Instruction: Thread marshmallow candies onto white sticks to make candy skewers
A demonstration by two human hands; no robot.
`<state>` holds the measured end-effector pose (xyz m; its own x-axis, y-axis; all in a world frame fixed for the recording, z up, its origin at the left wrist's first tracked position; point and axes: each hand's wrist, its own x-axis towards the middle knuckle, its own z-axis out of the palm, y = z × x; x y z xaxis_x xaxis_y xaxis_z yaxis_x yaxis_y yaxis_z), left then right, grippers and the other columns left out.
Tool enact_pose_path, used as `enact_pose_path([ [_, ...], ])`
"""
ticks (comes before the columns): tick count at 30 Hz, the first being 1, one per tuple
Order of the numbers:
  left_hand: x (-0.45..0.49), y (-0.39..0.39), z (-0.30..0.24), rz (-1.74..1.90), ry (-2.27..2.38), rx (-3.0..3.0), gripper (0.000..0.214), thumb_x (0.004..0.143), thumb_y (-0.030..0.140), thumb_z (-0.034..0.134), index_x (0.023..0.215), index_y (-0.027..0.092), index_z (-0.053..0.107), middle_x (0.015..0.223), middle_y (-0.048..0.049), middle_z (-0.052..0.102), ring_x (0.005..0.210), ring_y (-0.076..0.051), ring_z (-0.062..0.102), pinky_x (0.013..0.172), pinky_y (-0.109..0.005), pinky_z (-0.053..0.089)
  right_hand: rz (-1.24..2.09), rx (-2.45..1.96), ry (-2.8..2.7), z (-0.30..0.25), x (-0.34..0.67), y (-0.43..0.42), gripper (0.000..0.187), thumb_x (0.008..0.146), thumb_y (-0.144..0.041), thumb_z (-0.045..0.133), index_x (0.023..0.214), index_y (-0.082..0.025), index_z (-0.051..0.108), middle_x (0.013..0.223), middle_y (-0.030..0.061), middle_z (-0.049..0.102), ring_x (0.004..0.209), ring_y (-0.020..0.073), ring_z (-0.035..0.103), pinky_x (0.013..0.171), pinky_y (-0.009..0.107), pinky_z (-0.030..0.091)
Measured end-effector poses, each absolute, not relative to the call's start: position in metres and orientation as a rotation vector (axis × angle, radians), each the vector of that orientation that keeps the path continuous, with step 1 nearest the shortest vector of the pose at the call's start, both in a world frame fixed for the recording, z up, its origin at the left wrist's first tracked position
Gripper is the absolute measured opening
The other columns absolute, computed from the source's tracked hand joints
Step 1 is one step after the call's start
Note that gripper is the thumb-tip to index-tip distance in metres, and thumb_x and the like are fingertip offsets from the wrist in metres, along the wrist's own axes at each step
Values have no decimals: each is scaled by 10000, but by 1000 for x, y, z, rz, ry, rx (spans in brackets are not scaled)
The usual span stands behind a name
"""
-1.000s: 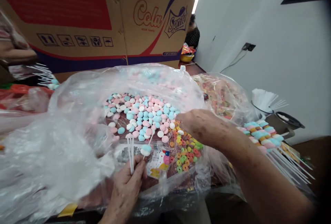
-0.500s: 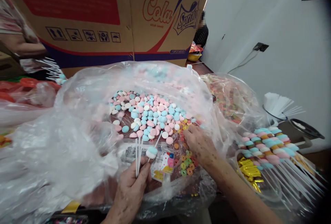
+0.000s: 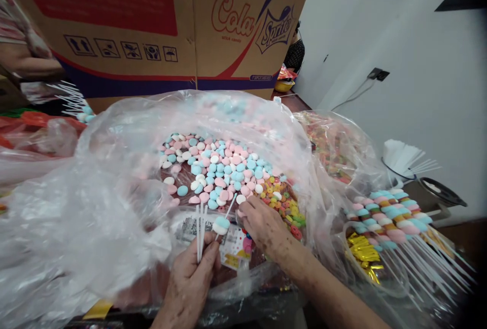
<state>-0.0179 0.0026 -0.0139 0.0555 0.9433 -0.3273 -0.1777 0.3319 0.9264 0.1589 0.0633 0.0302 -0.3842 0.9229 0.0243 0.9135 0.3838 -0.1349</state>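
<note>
My left hand (image 3: 194, 273) is closed round several thin white sticks (image 3: 200, 232). One of them, tilted to the right, carries a blue-and-white marshmallow candy (image 3: 220, 225), with its bare tip above. To the right of that tip is my right hand (image 3: 264, 227), its fingers curled together; whatever they hold is hidden. Beyond both hands lies a spread of pink, blue and white marshmallow candies (image 3: 216, 169) inside a large clear plastic bag (image 3: 125, 111). Colourful gummy rings (image 3: 283, 202) lie beside my right hand. A printed packet (image 3: 232, 258) lies flat under the hands.
Finished candy skewers (image 3: 395, 217) lie at the right beside gold twist ties (image 3: 363, 250) in a clear tub. Behind them stands a holder of white sticks (image 3: 407, 159). A big cardboard box (image 3: 228, 60) blocks the back. Two other people are partly visible behind it.
My right hand has moved left from the gummy rings toward the stick tip, uncovering more rings. My left hand stays nearly still with the sticks. The view has shifted slightly.
</note>
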Motion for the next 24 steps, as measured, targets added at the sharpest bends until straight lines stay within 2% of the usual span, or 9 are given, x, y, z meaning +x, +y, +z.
enact_pose_path([
  [4,-18,2,-14,1033,1234,920,389,821,563,646,801,175,669,528,64,479,423,-66,317,401,-160,336,240,-1724,-2506,42,166,74,169,978,-149,455,893,-180,598,921,55,647,856,180,601,726,274,434],
  [8,-17,1,-14,1051,1215,911,393,832,565,625,787,176,652,543,67,469,423,-69,309,420,-182,393,95,-1789,-2543,43,159,84,153,929,-116,513,1012,-188,619,983,88,644,899,217,604,689,285,427],
  [10,-17,1,-14,1053,1214,911,389,837,562,619,798,176,643,538,72,460,421,-64,286,392,-159,316,32,-1811,-2565,39,156,88,194,891,-114,560,1057,-198,615,1030,105,629,916,236,597,668,289,424],
  [12,-17,2,-15,1061,1225,920,381,835,548,623,747,177,622,506,78,430,412,-62,274,374,-152,204,31,-1819,-2560,37,156,91,182,872,-103,570,1024,-191,615,1063,118,613,939,242,583,673,289,428],
  [14,-17,2,-15,1056,1233,937,377,834,531,626,695,182,598,492,76,417,407,-65,281,377,-163,168,67,-1791,-2503,35,161,93,150,863,-83,547,965,-178,603,1059,117,608,947,234,568,706,290,433],
  [19,-18,0,-12,1050,1215,932,368,842,529,617,710,187,593,532,69,447,438,-77,295,412,-178,254,147,-1613,-2411,30,174,88,148,837,-44,495,891,-170,553,902,74,612,836,212,548,730,303,429],
  [24,-17,1,-10,1057,1225,935,345,823,516,636,718,190,599,499,81,409,430,-87,302,419,-191,270,18,-1386,-2513,19,171,70,147,907,-65,452,900,-176,549,908,84,625,848,220,547,767,318,436],
])
